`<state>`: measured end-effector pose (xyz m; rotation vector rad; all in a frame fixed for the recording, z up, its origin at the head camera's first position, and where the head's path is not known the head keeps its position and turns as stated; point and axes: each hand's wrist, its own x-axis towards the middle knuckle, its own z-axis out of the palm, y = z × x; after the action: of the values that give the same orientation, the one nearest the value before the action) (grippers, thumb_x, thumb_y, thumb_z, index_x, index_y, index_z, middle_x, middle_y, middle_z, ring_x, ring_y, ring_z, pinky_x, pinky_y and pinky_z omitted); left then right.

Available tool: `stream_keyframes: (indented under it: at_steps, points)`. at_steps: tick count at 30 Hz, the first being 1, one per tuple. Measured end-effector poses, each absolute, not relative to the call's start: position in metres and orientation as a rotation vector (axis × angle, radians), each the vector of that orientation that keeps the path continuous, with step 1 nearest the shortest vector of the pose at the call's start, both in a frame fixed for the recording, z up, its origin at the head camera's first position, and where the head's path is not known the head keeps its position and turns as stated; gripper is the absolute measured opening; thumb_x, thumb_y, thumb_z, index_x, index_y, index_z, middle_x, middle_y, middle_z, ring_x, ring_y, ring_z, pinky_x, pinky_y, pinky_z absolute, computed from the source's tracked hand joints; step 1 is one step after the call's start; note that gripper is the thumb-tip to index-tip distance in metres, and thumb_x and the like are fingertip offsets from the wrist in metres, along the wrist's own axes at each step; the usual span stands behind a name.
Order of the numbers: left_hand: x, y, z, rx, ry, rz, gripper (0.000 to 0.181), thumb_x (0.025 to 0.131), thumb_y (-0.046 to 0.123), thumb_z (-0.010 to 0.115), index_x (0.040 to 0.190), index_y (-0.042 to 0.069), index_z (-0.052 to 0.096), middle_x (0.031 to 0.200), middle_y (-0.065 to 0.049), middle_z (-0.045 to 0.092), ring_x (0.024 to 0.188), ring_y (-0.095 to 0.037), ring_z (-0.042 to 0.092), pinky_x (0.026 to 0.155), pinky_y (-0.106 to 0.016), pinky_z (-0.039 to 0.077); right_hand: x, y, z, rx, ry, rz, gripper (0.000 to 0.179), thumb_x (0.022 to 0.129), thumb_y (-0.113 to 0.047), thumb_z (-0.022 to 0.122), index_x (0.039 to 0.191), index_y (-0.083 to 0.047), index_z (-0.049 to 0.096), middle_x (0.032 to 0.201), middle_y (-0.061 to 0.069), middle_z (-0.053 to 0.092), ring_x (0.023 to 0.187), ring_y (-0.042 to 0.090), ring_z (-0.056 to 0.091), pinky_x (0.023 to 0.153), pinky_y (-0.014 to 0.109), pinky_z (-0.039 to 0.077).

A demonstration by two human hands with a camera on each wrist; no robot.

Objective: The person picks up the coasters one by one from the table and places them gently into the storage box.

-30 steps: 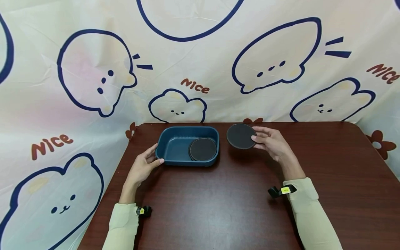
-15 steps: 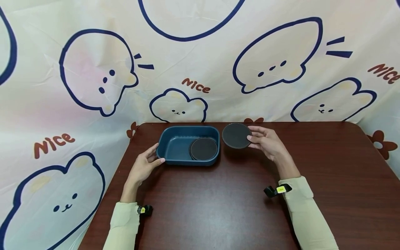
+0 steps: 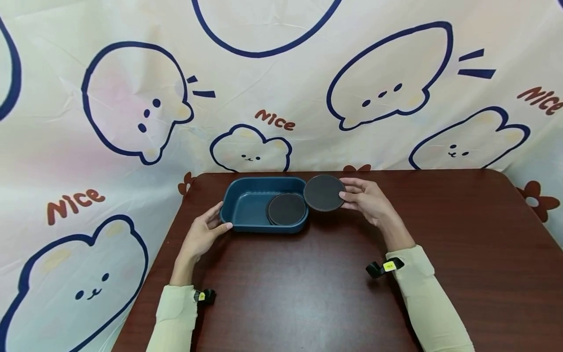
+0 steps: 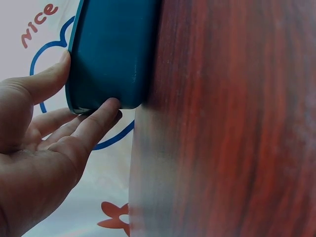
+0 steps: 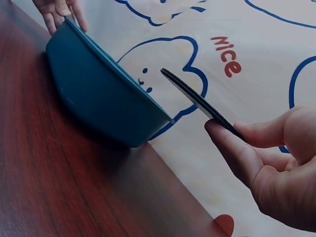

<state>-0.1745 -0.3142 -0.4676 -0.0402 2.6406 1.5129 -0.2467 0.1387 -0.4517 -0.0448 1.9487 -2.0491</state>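
Note:
A blue plastic bin with rounded corners stands near the table's far edge. Inside it, toward the right end, lies a black round coaster that appears to rest on another. My left hand holds the bin's left end, thumb at the near corner and fingers along the end wall. Between thumb and fingers my right hand pinches a second black coaster by its right edge. This thin disc is tilted above the tabletop, and its left edge overlaps the bin's right rim in the head view.
The dark brown wooden table extends to the near side and far right. Behind it hangs a pale cloth printed with cartoon bears and the word Nice.
My right hand has carried its coaster leftward, from beside the bin to the bin's right rim. The left hand and the bin have stayed in place.

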Motion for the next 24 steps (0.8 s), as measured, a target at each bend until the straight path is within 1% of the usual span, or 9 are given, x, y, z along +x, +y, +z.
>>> stream_keyframes:
  at_steps: [5,9,12,16,22,24]
  points:
    - [-0.175,-0.315,-0.469,-0.039,2.647,1.510,0.077,0.106,0.018,0.071,0.171,0.016,0.030,0.170,-0.021,0.041,0.151,-0.040,0.050,0.114,-0.055,0.049,-0.246,0.132,-0.454,-0.069,1.948,-2.024,0.058,0.107,-0.001,0.063,0.162,-0.002,0.045,0.133,0.013,0.066,0.097,0.006,0.078,0.089,0.025,0.064]
    - [-0.176,-0.316,-0.472,-0.040,2.651,1.507,0.078,0.106,0.019,0.071,0.171,0.017,0.030,0.170,-0.021,0.042,0.151,-0.040,0.051,0.114,-0.054,0.050,-0.246,0.129,-0.455,-0.093,1.944,-2.019,0.058,0.107,-0.001,0.062,0.162,-0.002,0.043,0.141,0.021,0.061,0.098,0.006,0.077,0.091,0.025,0.064]
    - [-0.177,-0.315,-0.473,-0.042,2.655,1.504,0.078,0.106,0.019,0.072,0.171,0.016,0.030,0.169,-0.022,0.042,0.151,-0.040,0.051,0.113,-0.053,0.050,-0.247,0.127,-0.455,-0.104,1.945,-2.010,0.058,0.108,-0.002,0.061,0.163,-0.002,0.043,0.146,0.024,0.058,0.099,0.005,0.077,0.093,0.027,0.064]
    - [-0.177,-0.315,-0.473,-0.040,2.648,1.508,0.078,0.106,0.018,0.071,0.171,0.016,0.030,0.169,-0.021,0.043,0.151,-0.040,0.051,0.113,-0.054,0.051,-0.250,0.123,-0.456,-0.111,1.942,-2.001,0.058,0.108,-0.002,0.061,0.162,-0.003,0.044,0.148,0.025,0.057,0.099,0.005,0.077,0.096,0.031,0.063]
    - [-0.175,-0.314,-0.468,-0.042,2.636,1.522,0.077,0.106,0.016,0.071,0.171,0.016,0.029,0.169,-0.022,0.042,0.152,-0.040,0.050,0.114,-0.055,0.049,-0.254,0.115,-0.455,-0.120,1.935,-2.003,0.058,0.107,-0.001,0.062,0.162,-0.003,0.044,0.150,0.027,0.057,0.099,0.006,0.077,0.094,0.031,0.064]
    - [-0.175,-0.314,-0.467,-0.042,2.636,1.524,0.077,0.106,0.016,0.070,0.171,0.015,0.029,0.169,-0.022,0.042,0.152,-0.040,0.050,0.114,-0.055,0.049,-0.256,0.112,-0.455,-0.122,1.938,-1.992,0.058,0.107,-0.002,0.062,0.162,-0.004,0.045,0.151,0.027,0.056,0.099,0.007,0.077,0.095,0.032,0.064]
